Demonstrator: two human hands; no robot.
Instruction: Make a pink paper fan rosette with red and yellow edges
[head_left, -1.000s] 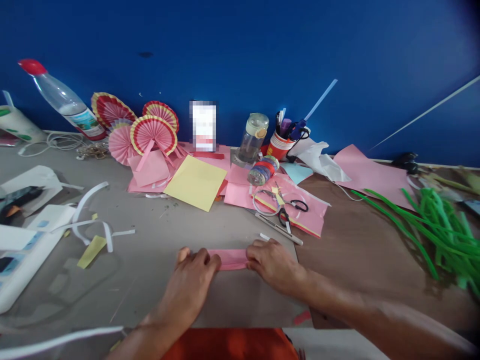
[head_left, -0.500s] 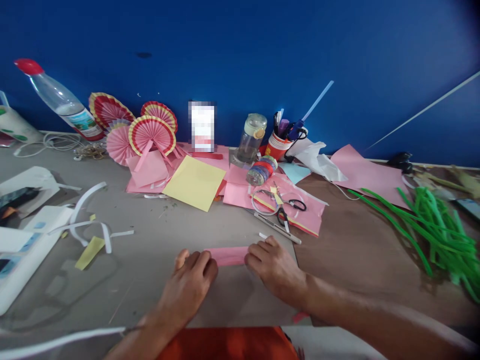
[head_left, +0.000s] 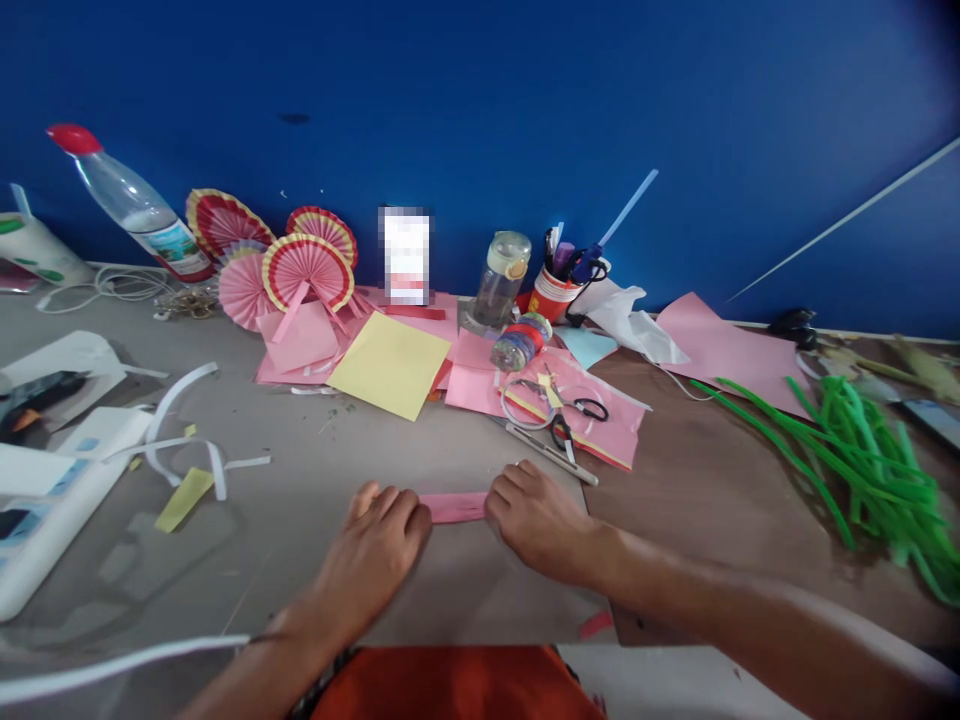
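Pink paper [head_left: 457,507] in the frame's lower centre is held at either end by the left grip [head_left: 381,540] and right grip [head_left: 538,522]. On the surface [head_left: 480,600] above lies a slim grey tool [head_left: 551,453]; scissors [head_left: 592,409] and a yellow sheet [head_left: 390,365] are mid-frame, green strips [head_left: 874,455] at the right edge.

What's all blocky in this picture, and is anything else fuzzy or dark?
In the head view, the upright screen is covered by blurry squares, so it can't be read; in that same head view, the right forearm and green strands look slightly smeared, and the top right corner fades to black.
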